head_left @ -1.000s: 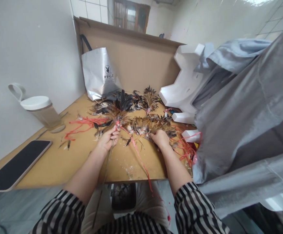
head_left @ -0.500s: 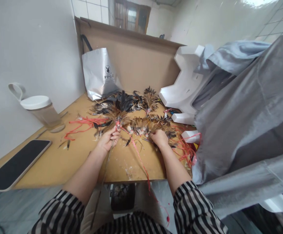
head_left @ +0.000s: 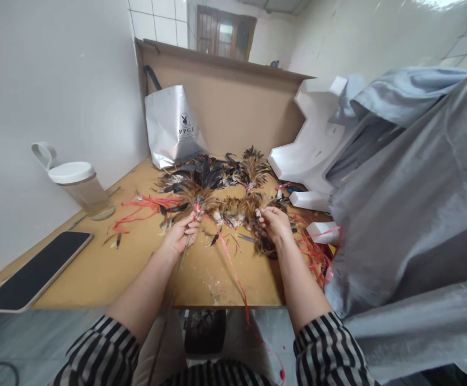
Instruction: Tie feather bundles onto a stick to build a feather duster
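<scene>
My left hand (head_left: 182, 232) is closed around the thin stick of a feather duster (head_left: 198, 197). Brown and black feathers fan out at its top, bound with red plastic string. A loose red strand (head_left: 230, 258) trails from the binding over the table's front edge. My right hand (head_left: 277, 223) pinches a small tuft of feathers (head_left: 259, 213) by its pale base, at the right end of a row of brown feathers (head_left: 233, 206). Dark feathers (head_left: 266, 245) lie just under that hand. Behind the duster lies a heap of black feathers (head_left: 211, 174).
A phone (head_left: 36, 271) and a lidded cup (head_left: 81, 187) occupy the table's left side. A silver bag (head_left: 173, 126) leans at the back. Red string (head_left: 316, 252) is tangled at the right, beside white foam (head_left: 311, 145) and grey cloth (head_left: 410, 214). Cardboard (head_left: 237, 102) walls the back.
My right hand has lifted slightly from the feather row, and a tuft with a pale base now shows in its fingers. My left hand keeps its hold on the feather duster. The view has shifted slightly.
</scene>
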`<state>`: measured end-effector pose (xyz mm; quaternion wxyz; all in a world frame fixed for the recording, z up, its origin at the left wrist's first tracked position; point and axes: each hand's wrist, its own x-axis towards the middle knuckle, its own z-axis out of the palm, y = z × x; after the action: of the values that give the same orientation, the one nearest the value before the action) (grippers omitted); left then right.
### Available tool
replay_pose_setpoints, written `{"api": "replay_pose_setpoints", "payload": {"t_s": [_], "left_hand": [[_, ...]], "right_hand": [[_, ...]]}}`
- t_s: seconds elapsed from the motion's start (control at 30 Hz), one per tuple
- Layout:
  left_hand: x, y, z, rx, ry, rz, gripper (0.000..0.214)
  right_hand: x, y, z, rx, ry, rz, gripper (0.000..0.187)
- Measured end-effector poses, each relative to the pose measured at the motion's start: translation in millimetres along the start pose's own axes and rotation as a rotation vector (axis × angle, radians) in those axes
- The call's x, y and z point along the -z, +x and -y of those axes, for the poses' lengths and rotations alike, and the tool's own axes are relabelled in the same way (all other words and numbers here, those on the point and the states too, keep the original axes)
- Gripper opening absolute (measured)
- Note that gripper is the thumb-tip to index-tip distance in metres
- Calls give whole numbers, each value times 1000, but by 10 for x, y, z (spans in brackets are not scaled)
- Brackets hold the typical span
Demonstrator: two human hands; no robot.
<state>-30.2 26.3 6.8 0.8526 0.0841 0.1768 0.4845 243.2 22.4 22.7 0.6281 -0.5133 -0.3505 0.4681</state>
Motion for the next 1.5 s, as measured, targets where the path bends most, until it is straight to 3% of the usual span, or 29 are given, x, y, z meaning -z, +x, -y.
{"api": "replay_pose_setpoints", "payload": {"t_s": [0.2, 0.37, 0.5, 0.67, 0.93, 1.2, 1.5], "left_hand": [[3, 13, 17, -3, 32, 18, 15], [12, 36, 35, -65, 120, 15, 16], [25, 55, 42, -114, 192, 9, 9], [27, 83, 76, -160, 298, -17, 9], [14, 94, 215, -268, 566, -27, 23], [18, 109, 273, -335, 667, -127, 33], [2, 93, 286, -331, 733, -78, 26]], "right_hand": [[-356, -139, 148, -22, 292, 168, 42], [-831, -356, 122, -44, 297, 423, 36], [-1029, -425, -15, -118, 287, 500, 35], [-1077, -423, -202, -183, 257, 458, 40], [-1153, -430, -384, -83, 143, 397, 39], [-1018, -419, -307, -256, 231, 589, 23], [-1060, -394, -377, -217, 193, 521, 23]]}}
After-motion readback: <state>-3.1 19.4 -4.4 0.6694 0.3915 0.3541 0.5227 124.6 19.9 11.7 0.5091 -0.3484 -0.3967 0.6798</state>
